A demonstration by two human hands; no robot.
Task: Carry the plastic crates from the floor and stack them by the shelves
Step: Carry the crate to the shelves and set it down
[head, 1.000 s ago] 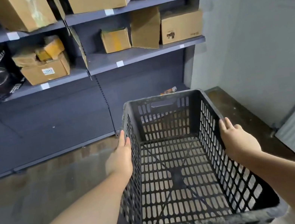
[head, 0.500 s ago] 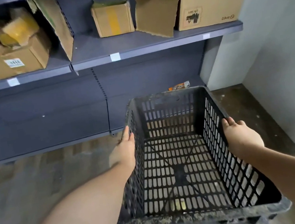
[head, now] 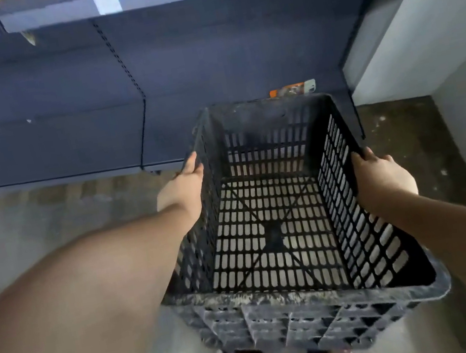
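Observation:
I hold a black slatted plastic crate (head: 272, 231) in the air in front of me, its open top facing up and nothing inside. My left hand (head: 183, 191) grips its left wall near the rim. My right hand (head: 381, 178) grips the right wall. The crate's far end points at the base of the grey-blue shelves (head: 61, 128), close to the corner. Its dusty near rim hangs above my feet.
A white wall (head: 433, 32) closes the right side, with a dark stained floor strip (head: 408, 151) in the corner. A small orange packet (head: 292, 89) lies on the bottom shelf behind the crate. Grey floor (head: 32, 230) spreads to the left.
I have stepped closer to the shelves and my view has tipped down, so the boxes on the upper shelves have left the frame. The crate stays in both hands, lower and nearer the shelf base.

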